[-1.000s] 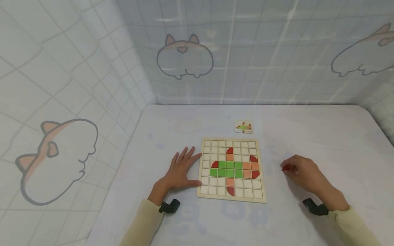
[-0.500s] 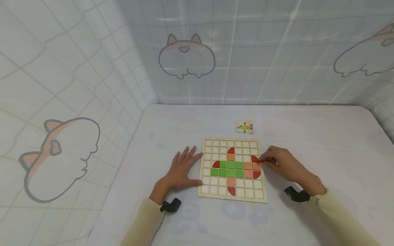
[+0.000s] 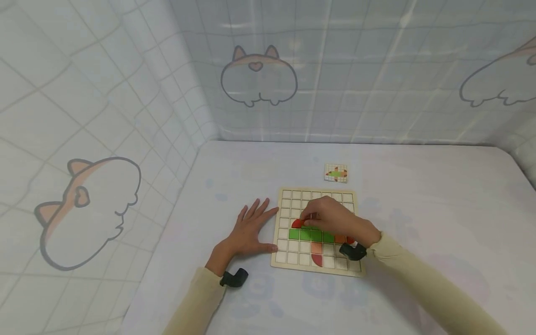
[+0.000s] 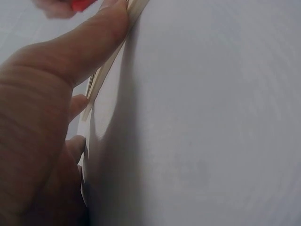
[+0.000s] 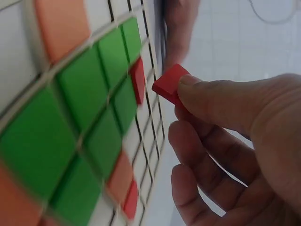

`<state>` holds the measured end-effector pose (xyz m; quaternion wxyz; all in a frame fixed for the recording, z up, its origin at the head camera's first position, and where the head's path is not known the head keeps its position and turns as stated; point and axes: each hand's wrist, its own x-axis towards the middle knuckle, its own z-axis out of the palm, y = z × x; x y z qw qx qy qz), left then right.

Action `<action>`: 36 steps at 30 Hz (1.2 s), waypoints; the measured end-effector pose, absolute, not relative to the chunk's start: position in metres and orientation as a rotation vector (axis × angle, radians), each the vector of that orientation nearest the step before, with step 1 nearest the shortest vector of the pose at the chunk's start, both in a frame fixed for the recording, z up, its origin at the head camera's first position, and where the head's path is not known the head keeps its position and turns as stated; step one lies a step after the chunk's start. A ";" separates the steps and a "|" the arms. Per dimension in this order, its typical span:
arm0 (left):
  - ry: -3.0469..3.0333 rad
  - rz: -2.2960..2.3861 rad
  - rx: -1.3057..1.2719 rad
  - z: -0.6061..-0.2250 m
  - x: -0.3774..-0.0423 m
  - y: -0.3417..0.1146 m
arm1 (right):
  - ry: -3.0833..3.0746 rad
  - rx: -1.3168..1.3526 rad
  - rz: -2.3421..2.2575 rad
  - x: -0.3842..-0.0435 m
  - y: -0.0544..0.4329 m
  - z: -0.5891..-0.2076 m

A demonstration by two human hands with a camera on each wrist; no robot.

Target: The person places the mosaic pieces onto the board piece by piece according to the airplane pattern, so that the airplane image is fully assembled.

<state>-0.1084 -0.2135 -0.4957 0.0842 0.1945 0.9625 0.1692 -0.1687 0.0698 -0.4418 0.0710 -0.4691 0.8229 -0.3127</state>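
A wooden grid board (image 3: 293, 258) lies flat, bearing green squares (image 3: 304, 234), orange squares (image 3: 317, 248) and red quarter-round pieces (image 3: 317, 260). My right hand (image 3: 331, 216) is over the board and pinches a loose red piece (image 5: 170, 81) between thumb and forefinger. That piece is held just off the board, close to the red quarter-round (image 3: 296, 224) at the left end of the green rows. The hand and wrist hide the upper right part of the pattern. Spread out at the board's left edge, my left hand (image 3: 247, 235) touches it with thumb and forefinger.
Behind the board lies a small card (image 3: 336, 173) printed with a similar coloured pattern on a grid. A tiled-print curtain (image 3: 259, 121) closes off the back and the left side of the white table (image 3: 234, 163). Each wrist wears a dark camera mount (image 3: 235, 278).
My right hand has come in from the right of the board, bringing the red piece leftward across it to the left end of the green rows. The left hand has stayed at the board's edge.
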 end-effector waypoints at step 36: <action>2.881 0.522 0.622 -0.496 -0.112 -0.214 | 2.648 -1.471 -0.709 -0.165 0.037 -0.460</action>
